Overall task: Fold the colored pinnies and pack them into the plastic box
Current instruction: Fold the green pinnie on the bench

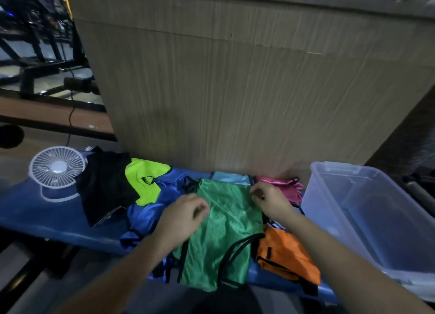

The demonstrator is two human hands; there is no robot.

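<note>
Pinnies lie spread across the blue-covered table [35,210], and the green pinny [221,233] in the middle looks to be the one being folded. At the far left stands a small white fan [57,166], with a black garment [106,186] just beside it and a lime pinny [144,180] partly over that garment's right side; a blue pinny [143,217] lies under the green one's left edge. The left hand [186,216] hovers at the green pinny's left edge with its fingers [200,207] loosely curled; whether they pinch the cloth I cannot tell. The right hand [270,200] sits at the far right corner of the green pinny, fingers bent in as if nipping the hem, though the grip itself is too small to confirm. A light blue pinny [231,177] and a pink pinny [286,187] lie at the far edge, an orange pinny [284,255] at the near right, touching the green one. The plastic box [367,210] stands at the right end, open, and seemingly holding nothing yet, so the task looks early. To fold well, I would take both far corners firmly, pull the slippery mesh taut and flat, tuck the black-trimmed straps inward, then bring the far edge toward the near edge so the corners meet. Loose straps could snag the orange pinny, so lifting the green one free of its neighbours first seems wise.
</note>
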